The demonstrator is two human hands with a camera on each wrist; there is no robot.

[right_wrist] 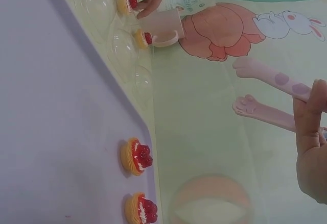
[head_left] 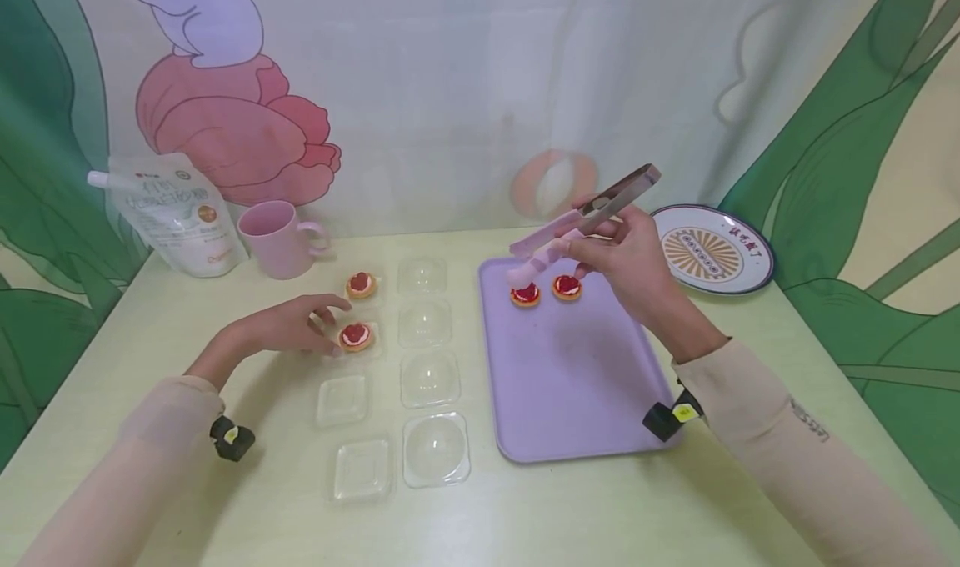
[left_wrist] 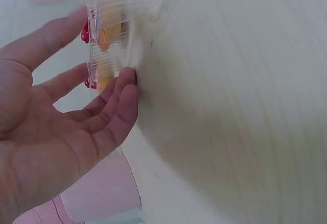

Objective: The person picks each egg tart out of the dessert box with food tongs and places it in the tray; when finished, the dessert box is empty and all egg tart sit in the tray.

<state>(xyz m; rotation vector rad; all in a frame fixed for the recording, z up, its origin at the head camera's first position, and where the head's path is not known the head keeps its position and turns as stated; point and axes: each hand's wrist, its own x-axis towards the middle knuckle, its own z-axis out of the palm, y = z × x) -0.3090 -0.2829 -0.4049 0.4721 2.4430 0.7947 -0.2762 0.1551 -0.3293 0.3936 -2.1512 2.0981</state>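
My right hand (head_left: 633, 258) grips a pair of metal tongs (head_left: 621, 198) with pink paw-shaped tips. The tips (right_wrist: 248, 105) are spread apart and hold nothing; in the head view they appear over the back of the purple tray (head_left: 555, 383). Two small tarts with red topping, one on the left (head_left: 525, 295) and one on the right (head_left: 567, 288), sit on that tray. My left hand (head_left: 288, 323), its fingers loosely bent, is beside a tart (head_left: 356, 336) in a clear plastic container. Behind that one is another tart (head_left: 362, 284) in a container. Whether the fingers touch plastic is unclear.
Two clear square containers, one (head_left: 342, 399) behind the other (head_left: 362, 470), stand nearer the front. Beside them runs a column of domed clear pieces (head_left: 435, 450). A pink mug (head_left: 277, 242) and white pouch (head_left: 183, 221) stand back left, a patterned plate (head_left: 757, 271) back right.
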